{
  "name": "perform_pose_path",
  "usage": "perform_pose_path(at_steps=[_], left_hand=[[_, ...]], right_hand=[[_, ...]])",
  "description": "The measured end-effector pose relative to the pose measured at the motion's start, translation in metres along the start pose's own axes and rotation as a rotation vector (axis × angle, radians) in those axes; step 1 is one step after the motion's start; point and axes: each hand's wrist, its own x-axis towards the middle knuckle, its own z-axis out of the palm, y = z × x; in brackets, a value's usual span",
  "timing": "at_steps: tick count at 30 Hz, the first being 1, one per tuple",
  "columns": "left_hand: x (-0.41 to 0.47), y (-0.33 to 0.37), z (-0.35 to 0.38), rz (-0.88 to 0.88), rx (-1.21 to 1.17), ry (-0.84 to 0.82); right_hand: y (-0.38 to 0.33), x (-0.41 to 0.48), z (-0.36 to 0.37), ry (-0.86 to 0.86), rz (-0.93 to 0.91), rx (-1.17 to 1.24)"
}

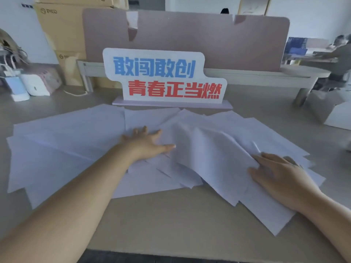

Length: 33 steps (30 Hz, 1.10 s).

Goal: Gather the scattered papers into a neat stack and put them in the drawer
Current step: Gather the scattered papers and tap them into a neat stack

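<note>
Several white papers (62, 147) lie spread and overlapping across the beige table (180, 224), from far left to right. My left hand (146, 145) rests flat on the sheets in the middle, fingers spread. My right hand (281, 177) presses on the papers at the right, its fingers on a bunch of sheets (214, 154) that bulges up between the two hands. No drawer is in view.
A standing sign (165, 78) with blue and red characters stands just behind the papers, before a pink divider (190, 38). White chargers (26, 86) and a cable sit at the back left, a white box (334, 111) at the right. Cardboard boxes (60, 31) are stacked behind.
</note>
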Motion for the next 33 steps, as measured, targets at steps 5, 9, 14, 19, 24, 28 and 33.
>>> perform_pose_path(at_steps=[5,9,14,19,24,28,33], left_hand=[[0.006,-0.018,-0.007,-0.042,-0.248,0.216],[0.004,-0.027,-0.008,-0.254,-0.134,0.087],[-0.003,-0.010,-0.006,-0.241,-0.137,0.082],[-0.006,-0.005,-0.007,-0.111,-0.234,0.235],[-0.010,-0.014,-0.020,-0.217,-0.192,0.263],[-0.009,-0.032,-0.027,-0.295,-0.027,0.089],[-0.001,-0.049,-0.010,-0.327,-0.125,0.101]], right_hand=[[-0.010,-0.008,-0.009,0.414,0.097,0.477],[-0.012,0.003,-0.011,0.193,0.247,0.274],[-0.032,-0.001,-0.002,-0.110,0.207,-0.013],[-0.079,-0.023,0.004,-0.040,0.077,-0.006],[-0.101,0.005,-0.008,0.063,0.235,0.388],[-0.101,0.066,-0.004,-0.061,0.598,0.126],[-0.117,0.100,0.025,-0.081,0.565,0.075]])
